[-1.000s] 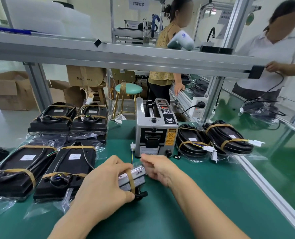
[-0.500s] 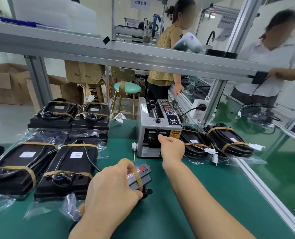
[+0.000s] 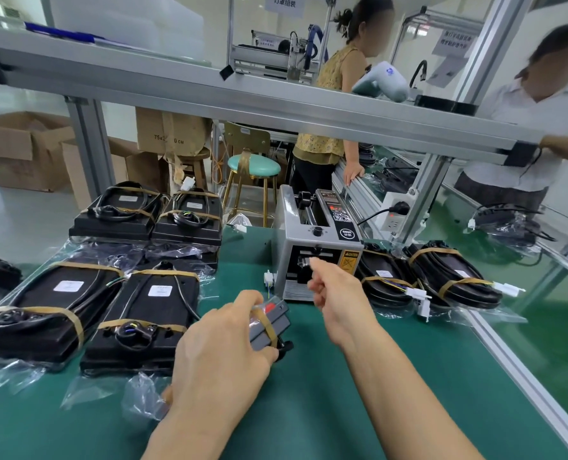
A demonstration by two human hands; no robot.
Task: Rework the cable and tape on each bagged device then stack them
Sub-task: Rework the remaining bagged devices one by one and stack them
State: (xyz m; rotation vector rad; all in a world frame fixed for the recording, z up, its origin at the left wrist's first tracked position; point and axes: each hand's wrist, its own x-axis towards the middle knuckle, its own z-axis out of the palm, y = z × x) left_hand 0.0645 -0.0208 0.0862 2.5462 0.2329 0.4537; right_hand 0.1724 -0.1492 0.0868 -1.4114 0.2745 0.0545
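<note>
The left hand (image 3: 222, 356) is pressing down on a small grey device (image 3: 271, 323) lying on the green tabletop (image 3: 325, 410), its fingers (image 3: 252, 302) curled over the near end and clamped on it. A brown tape band (image 3: 266, 323) is wrapping around the device, which is sitting just in front of the grey tape dispenser (image 3: 319, 240). Most of the device is hiding under the palm, and a crumpled clear bag (image 3: 146, 400) is poking out beneath the wrist.

The right hand (image 3: 337, 293) is reaching toward the dispenser's front opening, thumb and forefinger pinched together at the slot. Whether a tape strip is sitting between them is too blurred to tell.

Bagged black devices (image 3: 143, 313) bound with tape are lying to the left, with more (image 3: 441, 277) right of the dispenser.
</note>
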